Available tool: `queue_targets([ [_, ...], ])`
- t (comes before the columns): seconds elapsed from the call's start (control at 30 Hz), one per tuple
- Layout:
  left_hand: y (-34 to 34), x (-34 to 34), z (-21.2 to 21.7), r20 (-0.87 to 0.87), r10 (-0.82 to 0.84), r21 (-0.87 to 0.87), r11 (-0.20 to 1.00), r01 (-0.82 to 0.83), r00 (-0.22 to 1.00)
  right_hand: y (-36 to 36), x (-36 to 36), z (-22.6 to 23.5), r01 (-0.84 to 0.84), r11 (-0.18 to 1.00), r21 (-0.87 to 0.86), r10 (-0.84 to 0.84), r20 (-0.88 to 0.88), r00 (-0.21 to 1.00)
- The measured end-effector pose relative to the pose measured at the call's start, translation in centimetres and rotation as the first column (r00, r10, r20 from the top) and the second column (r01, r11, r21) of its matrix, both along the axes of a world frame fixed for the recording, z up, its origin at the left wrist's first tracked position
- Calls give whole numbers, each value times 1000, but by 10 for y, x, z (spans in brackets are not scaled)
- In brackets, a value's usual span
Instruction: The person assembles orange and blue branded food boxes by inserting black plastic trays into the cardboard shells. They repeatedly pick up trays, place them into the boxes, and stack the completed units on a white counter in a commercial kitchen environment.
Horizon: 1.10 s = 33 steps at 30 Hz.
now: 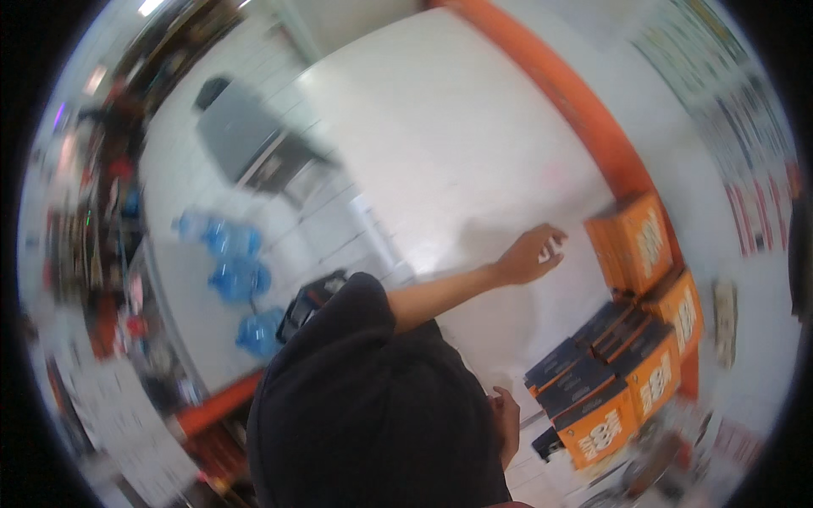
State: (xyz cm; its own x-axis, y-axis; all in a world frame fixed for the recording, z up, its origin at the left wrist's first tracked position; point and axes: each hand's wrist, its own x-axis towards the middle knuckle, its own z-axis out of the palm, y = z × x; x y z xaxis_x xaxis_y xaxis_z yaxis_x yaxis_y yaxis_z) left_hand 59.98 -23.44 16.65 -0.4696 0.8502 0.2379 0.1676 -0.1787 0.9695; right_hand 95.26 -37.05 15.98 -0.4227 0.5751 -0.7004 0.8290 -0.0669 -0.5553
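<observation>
My left hand [532, 255] reaches out over the white tabletop [457, 152], its fingers loosely bent and apart, with nothing visible in them. Just past its fingertips stands a stack of orange boxes [628, 245]. My right hand [506, 426] is low beside my dark shirt, near the table's edge, and part of it is hidden by my body. Its fingers look slightly apart and nothing shows in them. To the right of that hand are several black-and-orange boxes [584, 385], packed close together in rows.
An orange rim [559, 76] borders the table's far right side. On the left, a grey chair [241, 131] stands on the tiled floor, with several blue water jugs [240, 279] nearer to me. Cluttered shelves [93, 245] line the far left. Printed sheets [694, 51] hang on the right wall.
</observation>
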Motion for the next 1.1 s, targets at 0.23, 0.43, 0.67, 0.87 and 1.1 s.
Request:
queue_targets([
  [0.23, -291, 28, -55, -14, 652, -267, 729, -631, 758, 18, -11, 19, -544, 833, 101, 549, -20, 836],
  [0.43, -518, 144, -164, -304, 924, -349, 119, -930, 232, 5, 16, -16, -778, 606, 165, 790, -11, 613],
  [0.67, -682, 233, -230, -363, 926, -610, -150, -778, 106, -48, -7, -17, -903, 423, 80, 906, -34, 422],
  [0.87, -741, 152, -338, -437, 895, -704, -279, -653, 88, -62, -31, 0, -882, 439, 172, 884, 91, 458],
  [1.1, -737, 52, -403, -407, 911, -785, -310, -537, 68, -91, -15, 11, -903, 428, -28, 849, 355, 391],
])
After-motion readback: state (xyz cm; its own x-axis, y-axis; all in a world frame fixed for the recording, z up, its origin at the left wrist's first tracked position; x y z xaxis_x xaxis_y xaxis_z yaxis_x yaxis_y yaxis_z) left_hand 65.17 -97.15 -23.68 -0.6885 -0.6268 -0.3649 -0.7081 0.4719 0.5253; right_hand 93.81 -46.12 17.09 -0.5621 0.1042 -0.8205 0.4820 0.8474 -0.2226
